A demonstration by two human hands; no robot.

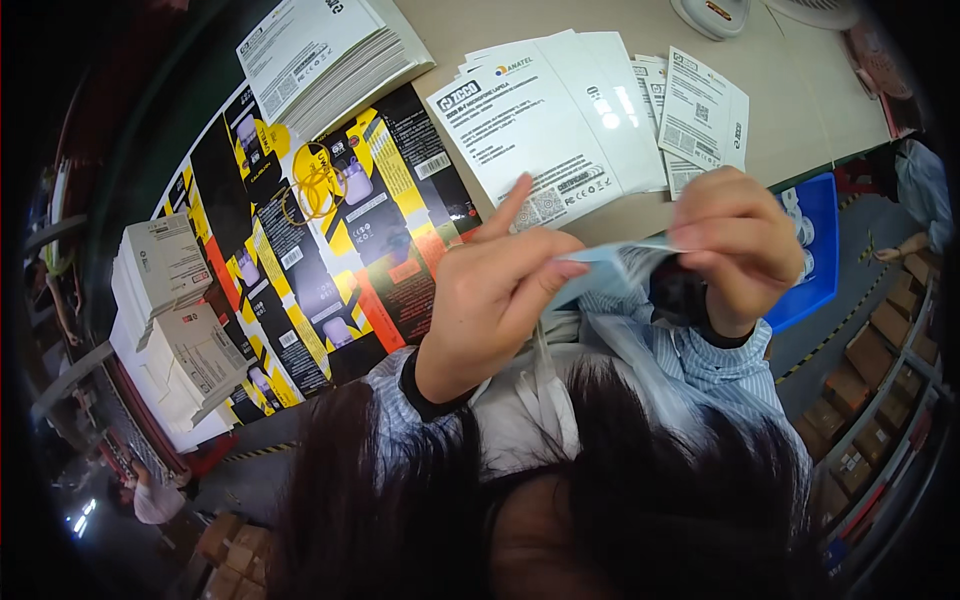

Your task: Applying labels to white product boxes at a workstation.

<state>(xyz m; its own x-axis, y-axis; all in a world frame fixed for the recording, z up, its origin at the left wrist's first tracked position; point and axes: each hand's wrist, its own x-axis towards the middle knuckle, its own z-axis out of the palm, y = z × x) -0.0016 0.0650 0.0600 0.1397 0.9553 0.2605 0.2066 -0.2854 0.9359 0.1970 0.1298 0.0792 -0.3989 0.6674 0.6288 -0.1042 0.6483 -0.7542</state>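
Close to my chest, both hands hold a thin, small printed sheet [612,268], bluish-white and seen at a slant. My left hand [490,300] pinches its left end between thumb and fingers, with the index finger pointing up and away. At the right end, my right hand [738,240] grips the sheet with bent fingers. What is printed on it is too tilted to make out. Just beyond my hands lies a fanned pile of white printed cards [545,125]. Smaller white printed cards [700,110] overlap to its right.
A tall stack of printed sheets [350,75] stands at the back left. Yellow-and-black printed box sheets [330,250] carry yellow rubber bands [318,190]. More cards [190,340] are piled at the left edge. A blue bin [822,240] with white rolls sits right, beyond it cartons [870,360].
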